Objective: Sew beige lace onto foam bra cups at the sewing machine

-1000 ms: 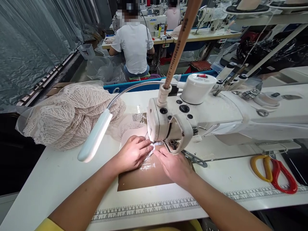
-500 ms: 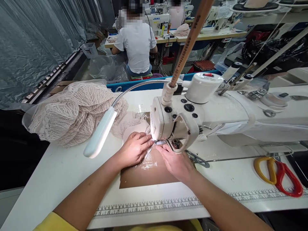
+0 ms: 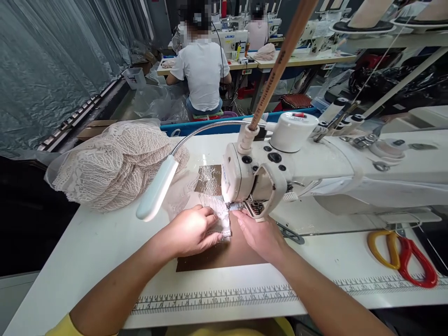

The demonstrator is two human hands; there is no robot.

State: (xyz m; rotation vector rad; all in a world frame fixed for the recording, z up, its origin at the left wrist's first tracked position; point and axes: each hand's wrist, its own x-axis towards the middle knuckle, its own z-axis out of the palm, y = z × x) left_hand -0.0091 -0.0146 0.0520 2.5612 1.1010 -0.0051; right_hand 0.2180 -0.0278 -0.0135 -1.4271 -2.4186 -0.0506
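Observation:
A small lace piece point(image 3: 221, 219) lies at the sewing machine's presser foot point(image 3: 234, 206), its stitched edge turned toward me. My left hand point(image 3: 194, 229) is closed on this lace, fingers curled over it and thumb along its near edge. Just right of the foot, my right hand point(image 3: 259, 235) rests low with its fingers stretched out beside the needle area. Part of that hand is hidden behind the machine head point(image 3: 241, 175). Beneath both hands is a shiny brown sheet point(image 3: 241, 254) on the white table point(image 3: 115, 247).
A heap of lace pieces point(image 3: 101, 168) sits at the left. Over the table hangs a lamp point(image 3: 157, 189) on a bent neck. Scissors point(image 3: 406, 256) with yellow and red handles lie right, near a printed ruler point(image 3: 196, 301). Ahead, a person point(image 3: 201, 70) sits at another machine.
The lace has swung round toward me beside the foot, and more of it shows. My left hand has drawn back slightly with it. The right hand stays near the foot; the view has shifted slightly.

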